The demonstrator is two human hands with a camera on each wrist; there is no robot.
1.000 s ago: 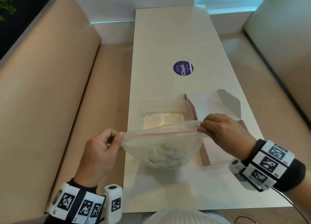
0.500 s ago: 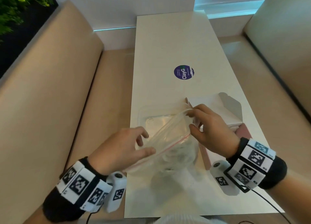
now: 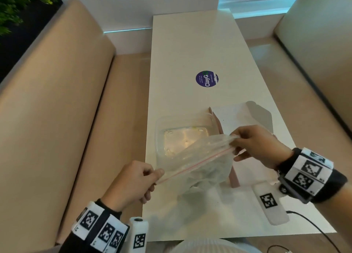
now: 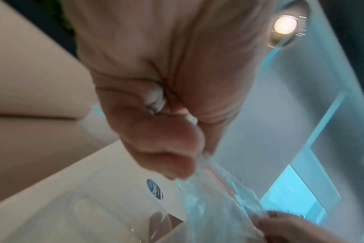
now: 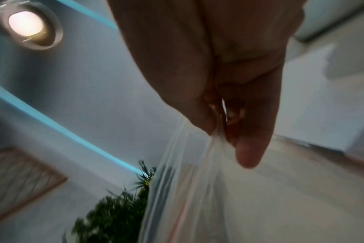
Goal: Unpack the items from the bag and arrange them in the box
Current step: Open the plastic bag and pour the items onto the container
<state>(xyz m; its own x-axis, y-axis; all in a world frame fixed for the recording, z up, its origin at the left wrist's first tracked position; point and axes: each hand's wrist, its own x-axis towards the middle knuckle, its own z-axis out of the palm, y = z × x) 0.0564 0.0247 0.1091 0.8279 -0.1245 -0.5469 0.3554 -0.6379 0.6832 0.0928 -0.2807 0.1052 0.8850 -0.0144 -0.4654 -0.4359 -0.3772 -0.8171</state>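
Note:
A clear zip bag [image 3: 200,163] with a red seal line hangs above the table's near half, held up between my two hands. My left hand [image 3: 152,176] pinches its near-left top corner; in the left wrist view the left hand [image 4: 197,164] pinches the bag [image 4: 218,205]. My right hand [image 3: 236,140] pinches the far-right top corner; in the right wrist view the right hand [image 5: 220,133] grips bunched film of the bag [image 5: 187,189]. Pale items show dimly in the bag's bottom. A clear plastic box [image 3: 162,131] stands just behind the bag.
An open pink-edged cardboard box [image 3: 238,115] with a raised flap lies right of the clear box. A purple round sticker [image 3: 206,79] sits mid-table. Beige benches flank the white table [image 3: 190,43]; a black cable [image 3: 312,226] trails at the near right.
Half a second ago the left hand's fingers were spread at the bag's mouth; now they pinch its corner and both hands stretch the top edge taut, slanting up to the right.

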